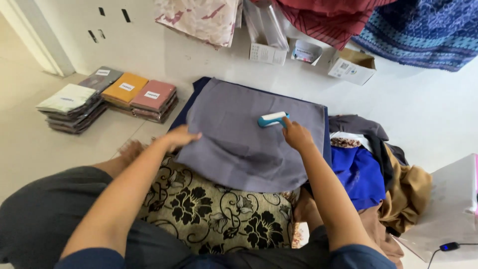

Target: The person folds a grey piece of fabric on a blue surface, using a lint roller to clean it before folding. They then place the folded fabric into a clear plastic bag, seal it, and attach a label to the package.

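Head view: right hand point(297, 135) grips teal-white lint roller point(272, 119) on smooth grey cloth point(249, 139); left hand point(180, 137) flat.

Both bare forearms reach away from the body. The left hand point(180, 137) lies flat, palm down, fingers pointing right. The right hand point(297, 134), farther right, is curled closed.

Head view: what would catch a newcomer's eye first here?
The grey cloth spread at centre draws the eye, with the right hand gripping a blue and white lint roller on it and the left hand pressing its near left edge flat. Below it lies a black-flowered cushion; stacks of folded packaged fabric sit at upper left, and loose clothes pile at right.
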